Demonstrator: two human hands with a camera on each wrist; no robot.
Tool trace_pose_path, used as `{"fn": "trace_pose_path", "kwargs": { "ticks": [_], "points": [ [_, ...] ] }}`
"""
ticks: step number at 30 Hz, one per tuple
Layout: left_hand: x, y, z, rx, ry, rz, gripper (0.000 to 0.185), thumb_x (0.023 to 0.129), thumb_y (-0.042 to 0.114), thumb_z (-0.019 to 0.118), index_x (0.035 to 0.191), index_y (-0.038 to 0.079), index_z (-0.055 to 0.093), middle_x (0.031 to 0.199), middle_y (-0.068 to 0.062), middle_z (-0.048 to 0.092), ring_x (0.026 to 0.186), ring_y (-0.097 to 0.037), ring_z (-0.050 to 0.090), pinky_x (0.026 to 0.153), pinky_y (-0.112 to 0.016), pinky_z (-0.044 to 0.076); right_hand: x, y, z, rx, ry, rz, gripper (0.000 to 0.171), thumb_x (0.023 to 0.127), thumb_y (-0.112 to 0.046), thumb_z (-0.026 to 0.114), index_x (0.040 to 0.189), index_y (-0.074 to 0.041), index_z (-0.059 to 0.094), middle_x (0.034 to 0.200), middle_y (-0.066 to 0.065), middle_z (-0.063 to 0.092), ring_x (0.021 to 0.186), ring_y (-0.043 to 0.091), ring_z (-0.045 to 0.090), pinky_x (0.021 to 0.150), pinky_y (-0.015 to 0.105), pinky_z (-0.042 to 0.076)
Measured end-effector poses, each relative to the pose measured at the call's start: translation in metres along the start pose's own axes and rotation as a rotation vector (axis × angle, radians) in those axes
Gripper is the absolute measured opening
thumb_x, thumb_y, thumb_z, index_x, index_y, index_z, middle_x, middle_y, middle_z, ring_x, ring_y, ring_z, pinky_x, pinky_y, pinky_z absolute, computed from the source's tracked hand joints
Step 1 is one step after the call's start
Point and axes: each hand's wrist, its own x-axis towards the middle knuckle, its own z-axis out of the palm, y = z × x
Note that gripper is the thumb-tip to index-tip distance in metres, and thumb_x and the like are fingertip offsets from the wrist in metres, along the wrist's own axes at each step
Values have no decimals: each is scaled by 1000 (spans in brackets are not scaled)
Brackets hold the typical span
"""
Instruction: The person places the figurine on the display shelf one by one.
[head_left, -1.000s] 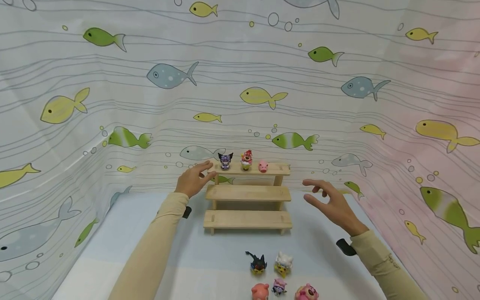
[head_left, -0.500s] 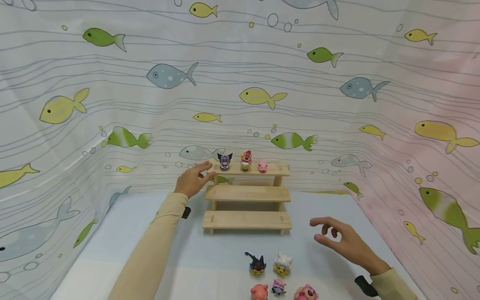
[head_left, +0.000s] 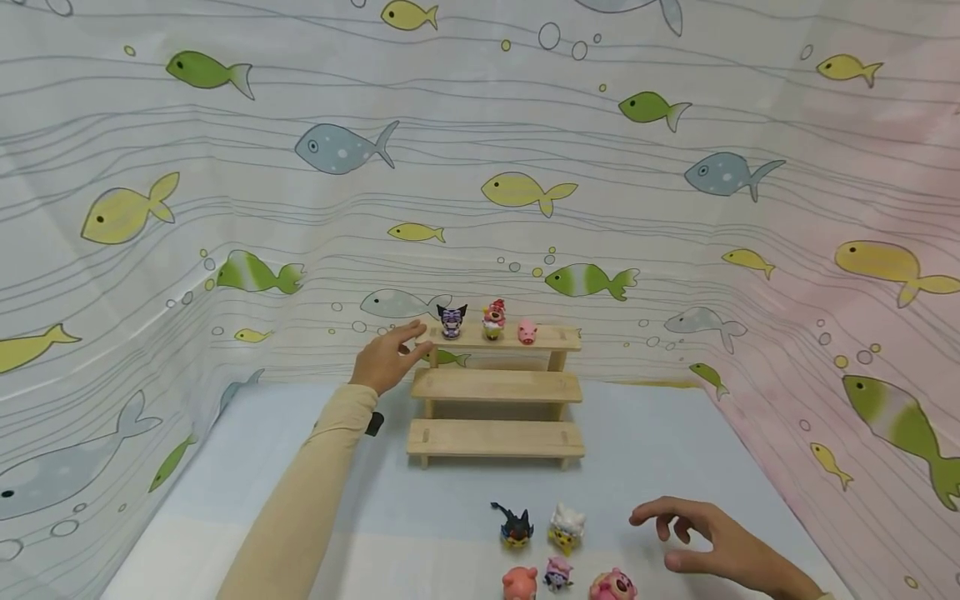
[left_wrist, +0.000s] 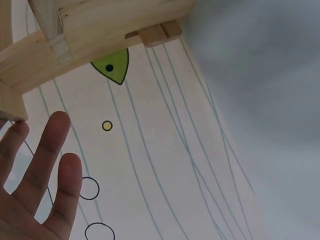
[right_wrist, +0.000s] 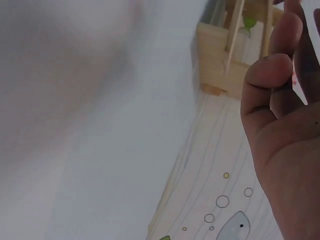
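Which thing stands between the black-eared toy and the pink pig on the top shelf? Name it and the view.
The red-topped toy stands between the black-eared toy and the pink pig, in the head view.

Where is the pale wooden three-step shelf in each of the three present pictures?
Head: the pale wooden three-step shelf stands just below the centre.
Left wrist: upper left, cut off by the top and left edges.
Right wrist: at the top, right of centre, partly behind the right hand.
Shared landmark: the white fish-printed backdrop.
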Motion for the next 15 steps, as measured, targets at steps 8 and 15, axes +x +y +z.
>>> {"fn": "trace_pose_path", "kwargs": {
  "ticks": [8,15],
  "points": [
    [2,-2,2,-2,16,6,59,97,59,60,143,22,61,149,5,54,94,-20,70,61,-36,54,-20,5,14,140,-145,222,46,97,-6,58,143,-7,56,126,17,61,102,22,53,69,37,39],
    [0,2,2,-20,5,-9,58,97,56,62,143,22,61,149,6,54,95,-21,70,62,-38,54,-25,24,20,276,-232,69,46,101,-12,59,144,0,50,135,14,58,105,22,52,70,37,42]
  ]
}}
